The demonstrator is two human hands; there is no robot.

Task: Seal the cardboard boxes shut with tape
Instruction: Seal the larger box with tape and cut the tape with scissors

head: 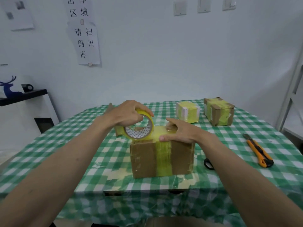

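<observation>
Gripping the yellow tape roll [139, 126] from above, the left hand [129, 113] curls its fingers over the rim and stands the roll on edge at the left end of the box top. The right hand [180, 131] lies flat, fingers straight, pressing the yellow strip onto the top of the brown cardboard box [162, 158] at the centre of the frame. A band of tape already runs down the near face of the box.

Judging by this, the step in hand is laying a strip across the top seam. The next move likely calls for pulling the roll on over the edge, smoothing the strip, then cutting it. Black scissors [208, 163] peek out just right of the box, and an orange utility knife [259, 151] lies further right on the green checked tablecloth [65, 161].

Towards the upper right, a small white taped box [187, 112] and a brown taped box [218, 111] look already sealed.
</observation>
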